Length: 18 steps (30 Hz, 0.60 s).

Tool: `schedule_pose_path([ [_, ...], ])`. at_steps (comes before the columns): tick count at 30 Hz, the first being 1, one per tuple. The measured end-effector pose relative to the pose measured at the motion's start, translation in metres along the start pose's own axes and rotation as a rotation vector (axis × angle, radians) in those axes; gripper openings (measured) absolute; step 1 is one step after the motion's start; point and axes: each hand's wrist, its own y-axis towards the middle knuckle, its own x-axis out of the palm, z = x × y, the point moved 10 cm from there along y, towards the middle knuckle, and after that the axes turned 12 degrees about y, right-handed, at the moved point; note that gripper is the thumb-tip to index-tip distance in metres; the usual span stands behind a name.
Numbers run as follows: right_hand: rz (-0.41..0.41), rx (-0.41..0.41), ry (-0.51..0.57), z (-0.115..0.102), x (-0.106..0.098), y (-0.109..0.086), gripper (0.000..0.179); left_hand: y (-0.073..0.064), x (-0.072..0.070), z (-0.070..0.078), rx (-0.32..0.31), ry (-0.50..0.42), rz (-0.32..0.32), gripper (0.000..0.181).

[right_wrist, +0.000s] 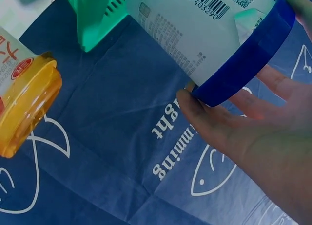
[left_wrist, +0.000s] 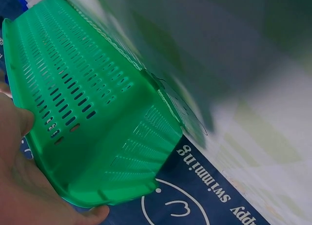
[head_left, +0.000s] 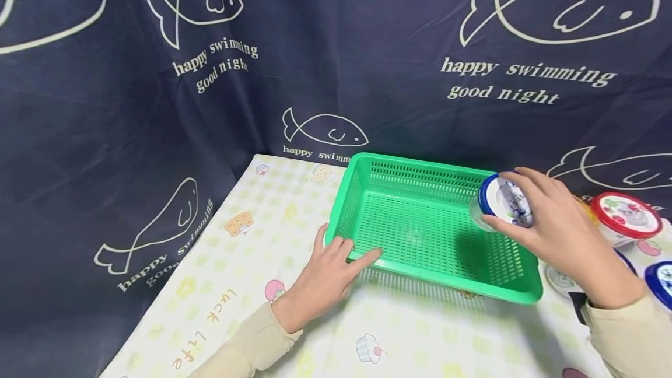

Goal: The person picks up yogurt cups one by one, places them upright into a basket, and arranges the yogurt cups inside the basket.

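A green plastic basket [head_left: 420, 232] with slotted walls stands on the table. At its near left corner my left hand [head_left: 328, 273] grips the rim, as the left wrist view of the basket [left_wrist: 83, 137] also shows. My right hand [head_left: 564, 229] holds a clear plastic jar with a blue lid [head_left: 506, 200] above the basket's right end. In the right wrist view, the fingers curl round the lid edge, and a barcode is on the jar wall [right_wrist: 180, 35].
Right of the basket stand a red-lidded jar [head_left: 627, 217], a blue-lidded jar [head_left: 662, 282], another jar partly behind my right arm, and a yellow-lidded jar [right_wrist: 34, 93]. A dark fish-print curtain [head_left: 336, 63] hangs behind the patterned tablecloth [head_left: 283, 209].
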Motion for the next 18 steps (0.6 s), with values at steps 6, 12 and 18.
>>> schedule_pose_path([
  [6, 0.004, -0.014, 0.036, 0.007, 0.005, 0.010, 0.077, 0.001, 0.000, -0.002, -0.003, -0.003, -0.001, 0.069],
  [12, -0.021, 0.018, 0.058, 0.019, 0.017, 0.014, 0.074, -0.001, 0.000, -0.002, -0.013, -0.014, -0.010, 0.069],
  [18, -0.022, 0.008, 0.060, 0.026, 0.026, 0.015, 0.071, -0.001, 0.000, -0.001, -0.008, -0.018, -0.003, 0.068],
])
